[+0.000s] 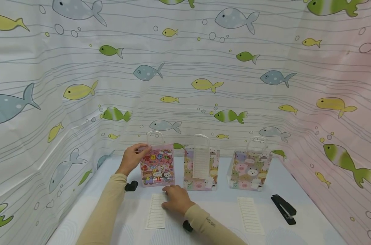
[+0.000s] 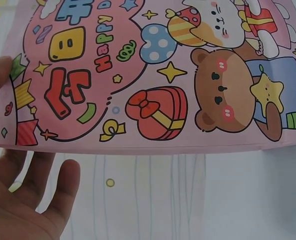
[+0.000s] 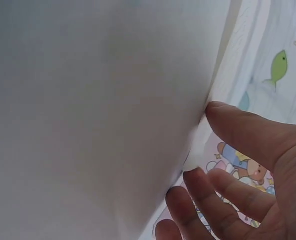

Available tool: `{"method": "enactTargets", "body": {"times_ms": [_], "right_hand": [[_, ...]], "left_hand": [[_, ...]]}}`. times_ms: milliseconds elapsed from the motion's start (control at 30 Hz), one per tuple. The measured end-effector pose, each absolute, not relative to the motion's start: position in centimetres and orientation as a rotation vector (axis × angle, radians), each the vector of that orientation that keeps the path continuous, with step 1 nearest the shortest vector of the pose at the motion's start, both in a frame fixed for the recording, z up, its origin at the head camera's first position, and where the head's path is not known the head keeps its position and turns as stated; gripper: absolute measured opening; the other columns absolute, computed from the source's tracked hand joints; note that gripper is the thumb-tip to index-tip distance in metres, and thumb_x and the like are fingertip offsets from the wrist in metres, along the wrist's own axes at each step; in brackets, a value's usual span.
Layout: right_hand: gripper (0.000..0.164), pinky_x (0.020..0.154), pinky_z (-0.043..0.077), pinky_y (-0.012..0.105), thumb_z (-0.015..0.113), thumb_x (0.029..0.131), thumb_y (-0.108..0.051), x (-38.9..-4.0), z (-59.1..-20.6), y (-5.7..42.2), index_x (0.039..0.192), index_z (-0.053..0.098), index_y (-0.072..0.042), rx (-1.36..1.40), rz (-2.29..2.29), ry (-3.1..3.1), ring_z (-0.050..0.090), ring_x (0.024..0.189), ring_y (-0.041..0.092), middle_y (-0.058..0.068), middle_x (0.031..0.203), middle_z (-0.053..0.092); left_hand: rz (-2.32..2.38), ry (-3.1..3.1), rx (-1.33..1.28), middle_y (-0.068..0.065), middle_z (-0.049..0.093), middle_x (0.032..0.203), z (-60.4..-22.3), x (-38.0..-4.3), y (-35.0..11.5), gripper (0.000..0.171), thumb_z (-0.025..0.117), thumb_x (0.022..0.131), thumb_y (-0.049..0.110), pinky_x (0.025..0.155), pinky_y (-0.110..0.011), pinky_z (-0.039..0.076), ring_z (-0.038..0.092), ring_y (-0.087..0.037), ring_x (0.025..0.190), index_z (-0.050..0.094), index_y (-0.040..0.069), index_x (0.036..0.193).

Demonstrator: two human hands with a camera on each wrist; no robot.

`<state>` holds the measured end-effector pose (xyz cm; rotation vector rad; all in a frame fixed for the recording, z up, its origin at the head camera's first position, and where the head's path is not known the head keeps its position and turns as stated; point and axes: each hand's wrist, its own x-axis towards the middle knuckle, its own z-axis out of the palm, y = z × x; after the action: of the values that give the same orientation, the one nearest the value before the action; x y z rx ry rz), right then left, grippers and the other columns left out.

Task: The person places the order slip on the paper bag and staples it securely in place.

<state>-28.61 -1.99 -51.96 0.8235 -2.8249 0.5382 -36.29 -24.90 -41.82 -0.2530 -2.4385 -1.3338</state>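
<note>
A pink gift bag (image 1: 157,166) with cartoon animals and a clear handle stands at the left of the row. My left hand (image 1: 133,158) pinches its upper left edge, thumb over the front and fingers behind, as the left wrist view shows of the printed bag (image 2: 157,85). On the table in front lies a paper slip (image 1: 155,214) with ruled lines. My right hand (image 1: 177,200) is at its right edge; in the right wrist view the thumb and fingertips of that hand (image 3: 247,175) are spread apart at the slip's edge.
Two animal-print gift bags stand to the right; the middle bag (image 1: 216,170) has a lined slip (image 1: 201,163) on its front, the far one (image 1: 249,170) shows none. Another slip (image 1: 250,215) and a black stapler (image 1: 284,209) lie front right. Fish-patterned cloth (image 1: 188,51) hangs behind.
</note>
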Motion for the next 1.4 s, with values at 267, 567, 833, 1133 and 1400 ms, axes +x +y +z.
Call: {"method": "enactTargets", "body": {"times_ms": [267,567,833,1133,1400], "right_hand": [[0.023,0.062,0.046,0.023,0.083,0.08,-0.013,-28.42,-51.78,-2.19,0.102,0.079,-0.014,0.872,0.609,-2.776,0.054,0.072,0.006,-0.006,0.082,0.064],[0.012,0.065,0.047,0.021,0.077,0.086,-0.006,-28.36,-51.8,-2.19,0.09,0.081,-0.017,0.901,0.628,-2.763,0.057,0.073,0.003,-0.008,0.081,0.068],[0.015,0.058,0.042,0.021,0.086,0.079,-0.023,-27.88,-51.66,-2.07,0.087,0.077,-0.014,0.888,0.558,-2.786,0.047,0.065,0.002,-0.009,0.073,0.059],[0.011,0.058,0.044,0.022,0.085,0.08,-0.021,-27.74,-51.51,-2.11,0.085,0.076,-0.017,0.879,0.578,-2.82,0.052,0.065,0.001,-0.012,0.071,0.062],[0.008,0.055,0.041,0.019,0.081,0.083,-0.017,-27.75,-51.45,-2.09,0.081,0.075,-0.021,0.888,0.56,-2.732,0.05,0.061,-0.002,-0.015,0.069,0.062]], "left_hand": [[-1.347,-2.437,-0.248,-0.015,0.069,0.121,-41.56,-36.08,-24.79,0.045,0.071,0.094,0.049,0.091,-0.056,0.052,0.067,-0.035,0.108,0.071,0.014,0.124],[-1.343,-2.441,-0.247,-0.015,0.069,0.123,-41.7,-36.11,-24.82,0.049,0.07,0.094,0.051,0.092,-0.056,0.052,0.066,-0.034,0.109,0.071,0.013,0.125],[-1.351,-2.45,-0.236,-0.015,0.068,0.124,-41.65,-36.1,-24.78,0.05,0.069,0.094,0.053,0.093,-0.056,0.051,0.065,-0.035,0.111,0.07,0.014,0.125],[-1.355,-2.447,-0.235,-0.014,0.068,0.124,-41.79,-36.09,-24.82,0.05,0.07,0.093,0.053,0.093,-0.056,0.051,0.066,-0.035,0.11,0.071,0.014,0.125],[-1.353,-2.43,-0.258,-0.014,0.07,0.12,-41.73,-35.96,-24.87,0.046,0.07,0.094,0.051,0.091,-0.055,0.052,0.067,-0.033,0.108,0.072,0.015,0.123]]}}
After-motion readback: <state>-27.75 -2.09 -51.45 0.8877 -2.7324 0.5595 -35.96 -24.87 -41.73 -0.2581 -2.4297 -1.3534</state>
